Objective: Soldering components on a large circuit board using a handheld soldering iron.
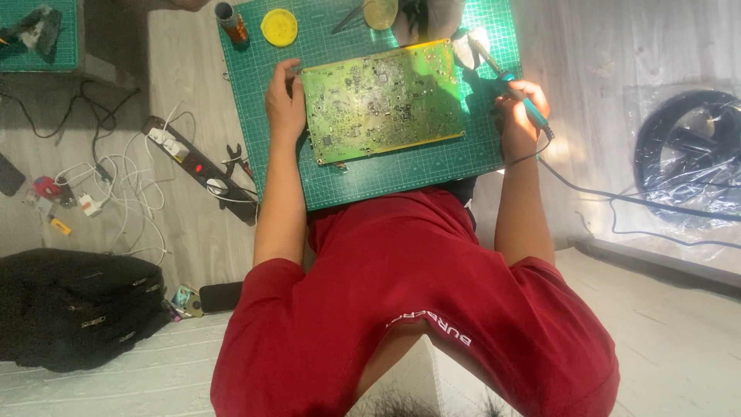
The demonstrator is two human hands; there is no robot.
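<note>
Lying flat on the green cutting mat (401, 166), the circuit board (384, 101) looked stiff, light, fragile; bare edges were safest to hold. Left hand (285, 104) pinched its left edge. Right hand (520, 110) gripped a soldering iron (515, 86).

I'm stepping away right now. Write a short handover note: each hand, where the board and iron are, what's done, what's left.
Left hand: grips the left edge of the green circuit board, which lies flat on the green cutting mat.
Right hand: holds the teal soldering iron, tip raised off the board's right edge, cord trailing right.
Yellow round tin sits at the mat's top.
Done: board laid out and steadied.
Left: iron not yet on the board; finished joints cannot be told.
</note>
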